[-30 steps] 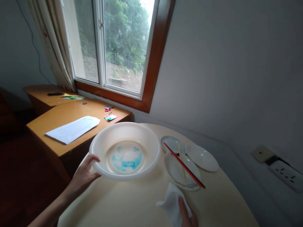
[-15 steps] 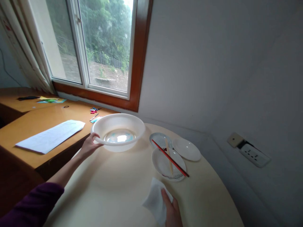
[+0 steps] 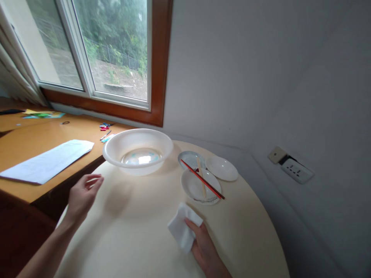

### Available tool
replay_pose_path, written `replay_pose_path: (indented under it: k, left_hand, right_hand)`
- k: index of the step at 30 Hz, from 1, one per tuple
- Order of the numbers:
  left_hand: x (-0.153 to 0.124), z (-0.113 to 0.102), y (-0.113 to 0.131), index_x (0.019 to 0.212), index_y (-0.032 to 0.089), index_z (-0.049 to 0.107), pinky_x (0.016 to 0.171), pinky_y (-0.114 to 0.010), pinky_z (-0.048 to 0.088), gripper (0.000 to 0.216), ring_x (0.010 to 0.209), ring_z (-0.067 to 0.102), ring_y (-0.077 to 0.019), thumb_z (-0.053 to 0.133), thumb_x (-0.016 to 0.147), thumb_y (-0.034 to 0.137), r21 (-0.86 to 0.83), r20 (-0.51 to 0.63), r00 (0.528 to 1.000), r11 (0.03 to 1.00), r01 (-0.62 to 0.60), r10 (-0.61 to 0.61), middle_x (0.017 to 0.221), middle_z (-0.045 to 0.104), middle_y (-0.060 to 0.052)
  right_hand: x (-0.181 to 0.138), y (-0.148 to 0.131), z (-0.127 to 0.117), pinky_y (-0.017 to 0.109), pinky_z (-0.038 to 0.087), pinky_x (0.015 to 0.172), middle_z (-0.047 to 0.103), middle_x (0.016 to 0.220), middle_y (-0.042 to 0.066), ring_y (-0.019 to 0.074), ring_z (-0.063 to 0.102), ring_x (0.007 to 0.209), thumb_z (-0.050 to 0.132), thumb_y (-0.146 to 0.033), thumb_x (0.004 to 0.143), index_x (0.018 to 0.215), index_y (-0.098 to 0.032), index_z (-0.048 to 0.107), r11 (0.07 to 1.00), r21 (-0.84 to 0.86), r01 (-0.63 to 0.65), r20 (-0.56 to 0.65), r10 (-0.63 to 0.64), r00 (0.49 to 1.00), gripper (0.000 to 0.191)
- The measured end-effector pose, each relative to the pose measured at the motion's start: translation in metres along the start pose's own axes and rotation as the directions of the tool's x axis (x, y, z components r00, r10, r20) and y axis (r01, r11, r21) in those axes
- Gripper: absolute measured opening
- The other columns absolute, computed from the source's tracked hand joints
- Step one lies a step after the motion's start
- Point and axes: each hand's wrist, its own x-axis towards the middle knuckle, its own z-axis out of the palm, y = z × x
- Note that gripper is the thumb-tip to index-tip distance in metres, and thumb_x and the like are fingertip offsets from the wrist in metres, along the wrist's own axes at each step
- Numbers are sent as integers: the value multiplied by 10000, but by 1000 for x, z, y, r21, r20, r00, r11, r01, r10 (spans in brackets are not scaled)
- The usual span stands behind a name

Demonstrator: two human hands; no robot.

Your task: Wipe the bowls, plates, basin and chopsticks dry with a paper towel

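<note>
My left hand (image 3: 84, 193) hangs above the table's left side, loosely curled and empty, with a small gap between thumb and fingers. It is apart from the white translucent basin (image 3: 139, 168), which stands at the back left of the table with some clear water at its bottom. My right hand (image 3: 199, 239) grips a folded white cloth (image 3: 184, 227) between thumb and fingers. Beyond the cloth sits a white plate (image 3: 189, 185), with red chopsticks (image 3: 210, 187) and pale wooden chopsticks (image 3: 200, 175) lying across it. Behind it are a patterned plate (image 3: 188, 156) and another white plate (image 3: 224, 170).
The cream round table (image 3: 139, 239) meets the wall at the back. On the left, a wooden desk (image 3: 34, 135) holds a white paper (image 3: 52, 160), a pen (image 3: 105, 135) and small coloured scraps. A socket (image 3: 297, 170) is on the right wall below a window's level.
My left hand has let go of the basin's rim and drawn back toward me. My right hand has moved a little forward with the cloth. The view has shifted slightly right and down.
</note>
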Motion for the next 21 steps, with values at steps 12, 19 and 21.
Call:
replay_pose_path:
  k: [12, 19, 21]
  left_hand:
    - [-76, 135, 3, 596, 156, 508, 430, -206, 312, 351, 453, 440, -93, 710, 565, 442, -156, 815, 580, 962, 225, -3, 495, 495, 46]
    - [-68, 127, -4, 606, 156, 453, 455, -190, 250, 372, 466, 374, -64, 699, 594, 436, -225, 819, 570, 873, 433, -72, 499, 430, 65]
    - [-67, 127, -5, 615, 156, 452, 454, -188, 243, 362, 468, 370, -61, 704, 598, 416, -240, 818, 568, 846, 476, -87, 503, 421, 67]
  right_hand:
    - [38, -7, 36, 354, 482, 790, 710, 797, 79, 238, 646, 845, 721, -267, 570, 797, -132, 661, 997, 80, -18, 156, 5, 988, 271]
    - [36, -10, 29, 348, 491, 761, 708, 817, 82, 222, 645, 841, 715, -276, 612, 766, -135, 673, 996, 15, -86, 245, 79, 966, 213]
    - [36, -10, 30, 336, 500, 735, 709, 792, 73, 205, 651, 785, 737, -271, 599, 727, -139, 669, 997, 12, -76, 241, 71, 968, 196]
